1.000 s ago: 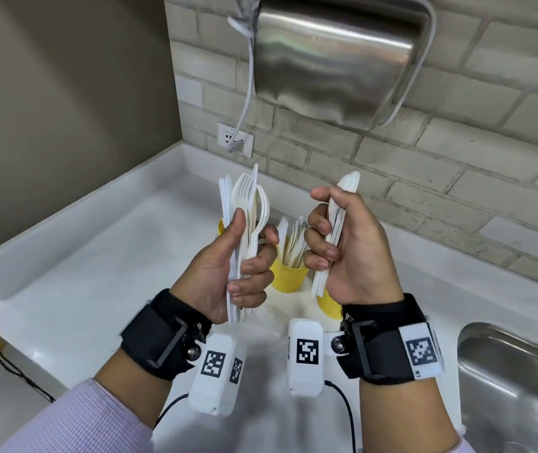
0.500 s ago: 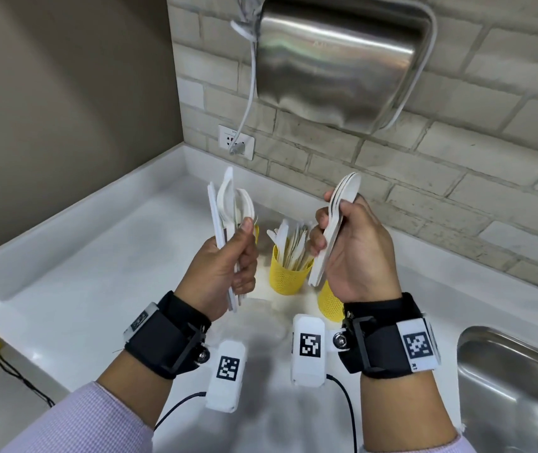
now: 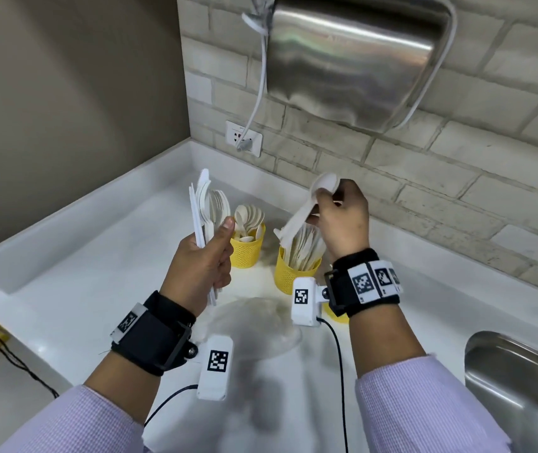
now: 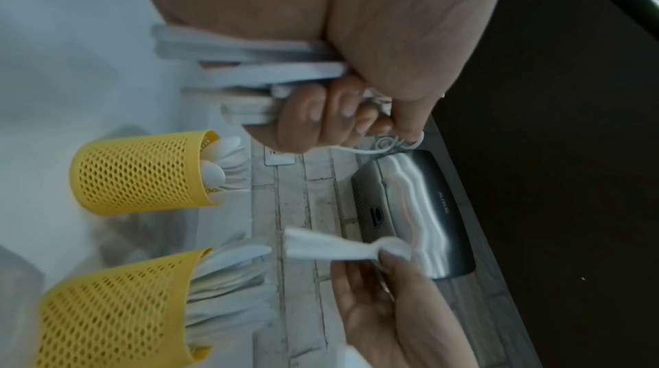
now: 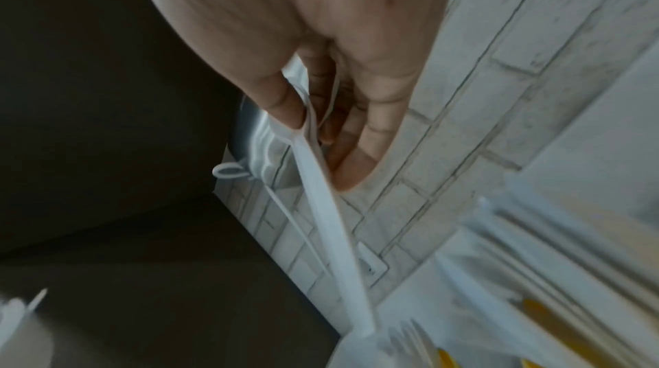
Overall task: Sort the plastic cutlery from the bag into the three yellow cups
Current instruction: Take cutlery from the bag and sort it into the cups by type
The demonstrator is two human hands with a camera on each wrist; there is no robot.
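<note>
One word, "AIKE", reads on hand dryer (image 4: 410, 213).

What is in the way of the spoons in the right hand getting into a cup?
Nothing visible. The right hand holds the spoons handle-down just above the middle cup, which already stands full of cutlery. The far cup, the one with spoons, lies open to the left.

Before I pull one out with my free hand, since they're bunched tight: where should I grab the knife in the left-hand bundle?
Probably by its blade, coming down from above. It sticks up highest above the forks in the bundle, while the left hand wraps all the handles, so only the top end is free to pinch.
</note>
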